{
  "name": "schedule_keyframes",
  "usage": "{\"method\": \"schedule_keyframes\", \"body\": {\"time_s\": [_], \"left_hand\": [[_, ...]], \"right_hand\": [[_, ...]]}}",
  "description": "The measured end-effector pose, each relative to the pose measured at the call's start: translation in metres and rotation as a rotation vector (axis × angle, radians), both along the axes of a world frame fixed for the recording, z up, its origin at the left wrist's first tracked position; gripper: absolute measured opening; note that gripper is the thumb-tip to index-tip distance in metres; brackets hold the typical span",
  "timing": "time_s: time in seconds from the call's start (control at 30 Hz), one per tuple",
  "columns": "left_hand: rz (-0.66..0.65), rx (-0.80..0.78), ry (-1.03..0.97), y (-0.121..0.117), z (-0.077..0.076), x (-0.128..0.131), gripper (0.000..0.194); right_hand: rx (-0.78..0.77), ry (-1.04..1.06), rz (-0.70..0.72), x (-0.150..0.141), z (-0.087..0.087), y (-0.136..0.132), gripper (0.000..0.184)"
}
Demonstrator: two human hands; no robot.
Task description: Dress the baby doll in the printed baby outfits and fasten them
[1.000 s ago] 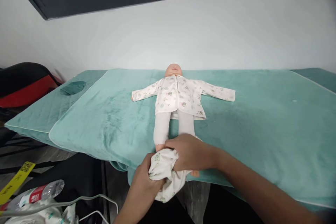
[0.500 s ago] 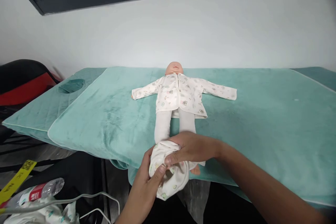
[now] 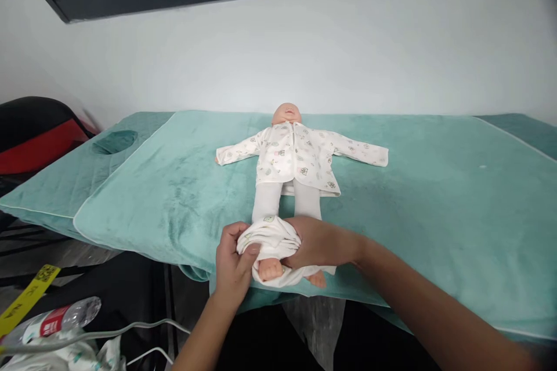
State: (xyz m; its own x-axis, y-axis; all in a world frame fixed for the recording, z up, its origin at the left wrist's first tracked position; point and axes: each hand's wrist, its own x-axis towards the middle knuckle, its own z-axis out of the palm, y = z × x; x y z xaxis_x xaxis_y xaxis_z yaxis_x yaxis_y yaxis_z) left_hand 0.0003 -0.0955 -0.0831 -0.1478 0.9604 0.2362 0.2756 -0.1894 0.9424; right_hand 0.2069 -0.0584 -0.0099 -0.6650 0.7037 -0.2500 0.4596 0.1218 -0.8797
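Note:
A baby doll lies on its back on a teal towel, arms spread, in a white printed top and pale leggings. Bunched around its left-side ankle is a pair of white printed trousers; the bare foot pokes out below the cloth. My left hand pinches the left side of the bunched trousers. My right hand grips their right side, over the doll's other leg, whose foot shows just below my wrist.
The towel covers a padded table with a face hole at the left. A black and red bag sits further left. Below left lie a plastic bottle, a white cable and a yellow tag.
Both hands have moved the bunched trousers up from the table's edge onto the doll's leg; one bare foot now sticks out through the cloth.

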Motion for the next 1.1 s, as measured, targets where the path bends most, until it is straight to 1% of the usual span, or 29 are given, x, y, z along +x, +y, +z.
{"method": "schedule_keyframes", "body": {"time_s": [0.1,0.17,0.27,0.33,0.37,0.4,0.47,0.5,0.57,0.6,0.63,0.7,0.77,0.8,0.83,0.9,0.97,1.0,1.03,1.1], "left_hand": [[0.009,0.1,0.107,0.014,-0.006,-0.007,0.049],[0.023,0.142,0.188,0.023,-0.004,-0.012,0.055],[0.011,0.196,0.288,0.034,0.004,-0.015,0.059],[-0.001,0.226,0.299,0.042,0.014,-0.015,0.056],[-0.011,0.215,0.281,0.045,0.02,-0.014,0.053],[-0.032,0.175,0.247,0.049,0.026,-0.013,0.049],[-0.089,0.027,0.13,0.059,0.039,-0.01,0.04],[-0.118,-0.053,0.057,0.064,0.045,-0.009,0.037],[-0.156,-0.171,-0.082,0.074,0.054,-0.007,0.033],[-0.168,-0.201,-0.126,0.079,0.057,-0.006,0.031],[-0.185,-0.222,-0.145,0.083,0.058,-0.006,0.03],[-0.251,-0.256,-0.112,0.091,0.055,-0.003,0.026],[-0.324,-0.247,-0.01,0.096,0.05,0.001,0.019],[-0.34,-0.206,0.057,0.098,0.047,0.003,0.017],[-0.336,-0.137,0.133,0.1,0.046,0.007,0.019],[-0.279,0.049,0.328,0.104,0.047,0.015,0.032],[-0.218,0.199,0.567,0.109,0.053,0.027,0.044],[-0.198,0.239,0.689,0.112,0.057,0.035,0.046],[-0.183,0.261,0.799,0.114,0.06,0.042,0.045],[-0.168,0.294,0.957,0.119,0.067,0.056,0.035]], "right_hand": [[0.128,-0.022,-0.047,-0.005,-0.004,-0.005,0.014],[0.187,-0.031,-0.09,-0.007,-0.006,-0.008,0.011],[0.253,-0.028,-0.172,-0.009,-0.008,-0.013,0.011],[0.307,-0.078,-0.239,-0.01,-0.01,-0.015,0.015],[0.333,-0.126,-0.271,-0.01,-0.01,-0.016,0.016],[0.356,-0.178,-0.301,-0.01,-0.01,-0.016,0.015],[0.371,-0.255,-0.347,-0.008,-0.006,-0.015,0.011],[0.363,-0.261,-0.361,-0.006,-0.003,-0.013,0.011],[0.319,-0.202,-0.374,-0.001,0.005,-0.009,0.014],[0.288,-0.151,-0.381,0.003,0.009,-0.007,0.017],[0.259,-0.096,-0.387,0.007,0.013,-0.005,0.023],[0.229,0.004,-0.404,0.015,0.016,-0.002,0.03],[0.249,0.06,-0.454,0.022,0.012,0.001,0.03],[0.297,0.056,-0.497,0.024,0.008,0.002,0.028],[0.379,0.02,-0.551,0.025,0.004,0.004,0.026],[0.622,-0.142,-0.665,0.025,-0.006,0.011,0.023],[0.857,-0.364,-0.733,0.019,-0.013,0.022,0.025],[0.925,-0.464,-0.75,0.015,-0.015,0.029,0.025],[0.956,-0.541,-0.759,0.01,-0.015,0.037,0.023],[0.942,-0.603,-0.775,0.003,-0.011,0.053,0.015]]}}
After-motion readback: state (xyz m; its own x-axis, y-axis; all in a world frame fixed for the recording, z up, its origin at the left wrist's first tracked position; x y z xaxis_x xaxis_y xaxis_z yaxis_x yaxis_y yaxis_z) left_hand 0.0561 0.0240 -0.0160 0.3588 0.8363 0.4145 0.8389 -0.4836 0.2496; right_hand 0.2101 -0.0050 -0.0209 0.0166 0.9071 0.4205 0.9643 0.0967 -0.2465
